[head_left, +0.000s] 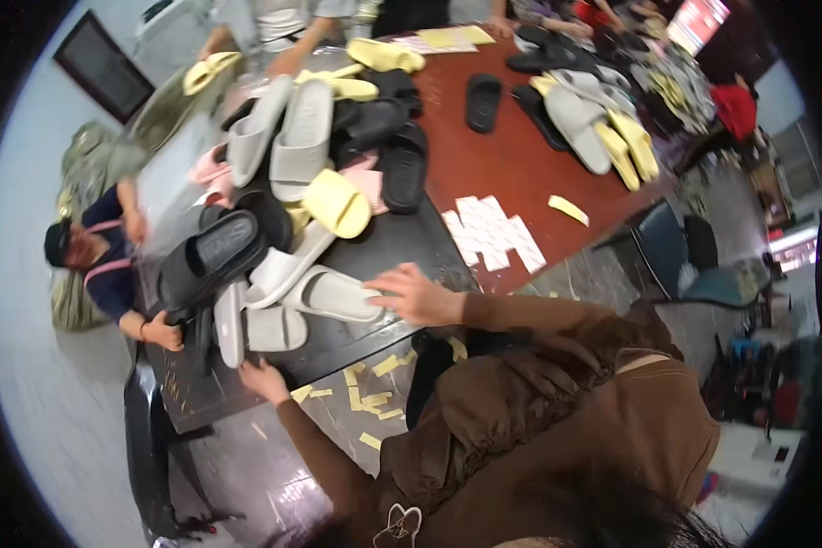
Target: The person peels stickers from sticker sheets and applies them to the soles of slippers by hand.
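Observation:
My right hand [417, 296] reaches over the table's near edge with its fingers stretched out and apart. Its fingertips are at the end of a light grey slipper [331, 294]; whether they touch it I cannot tell. My left hand [265, 381] is open at the near edge, close to the lower end of a pale slipper [231, 329] seen edge-on. Between the hands lies another pale slipper [277, 328]. Behind them is a heap of slippers, including a large black slipper [212, 259], a yellow slipper [338, 203] and a light grey slipper [302, 137].
White paper cards [491, 233] and a yellow strip [568, 210] lie on the reddish-brown tabletop [521, 155]. More slippers [583, 119] are piled far right. A co-worker [110, 237] stands left, a hand at the heap. A chair [694, 260] stands right; yellow scraps [371, 399] litter the floor.

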The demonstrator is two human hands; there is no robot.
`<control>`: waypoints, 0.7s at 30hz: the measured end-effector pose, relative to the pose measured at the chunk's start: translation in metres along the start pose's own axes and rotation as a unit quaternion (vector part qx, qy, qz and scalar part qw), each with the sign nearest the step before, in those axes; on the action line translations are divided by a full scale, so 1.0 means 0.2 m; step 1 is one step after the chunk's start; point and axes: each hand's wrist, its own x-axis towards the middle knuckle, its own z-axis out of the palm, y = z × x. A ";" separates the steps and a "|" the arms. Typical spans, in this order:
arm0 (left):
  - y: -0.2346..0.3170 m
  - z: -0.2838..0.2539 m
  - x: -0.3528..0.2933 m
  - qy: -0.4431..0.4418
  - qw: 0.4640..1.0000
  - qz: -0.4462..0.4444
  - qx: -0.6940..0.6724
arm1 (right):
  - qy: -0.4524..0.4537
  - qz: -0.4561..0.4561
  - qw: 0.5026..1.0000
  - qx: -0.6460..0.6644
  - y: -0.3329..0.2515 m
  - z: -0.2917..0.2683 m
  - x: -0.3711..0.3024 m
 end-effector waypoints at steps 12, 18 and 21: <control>1.41 0.20 -0.92 -0.243 0.873 0.284 -0.314 | 0.141 0.526 0.818 -0.189 0.35 -0.61 -1.41; 1.93 0.53 -0.94 -0.280 0.845 0.374 -0.260 | -0.075 0.420 0.866 -0.262 0.37 -0.54 -1.29; 2.08 0.73 -1.02 -0.274 0.875 0.383 -0.116 | -0.025 0.442 0.862 -0.248 0.53 -0.54 -1.22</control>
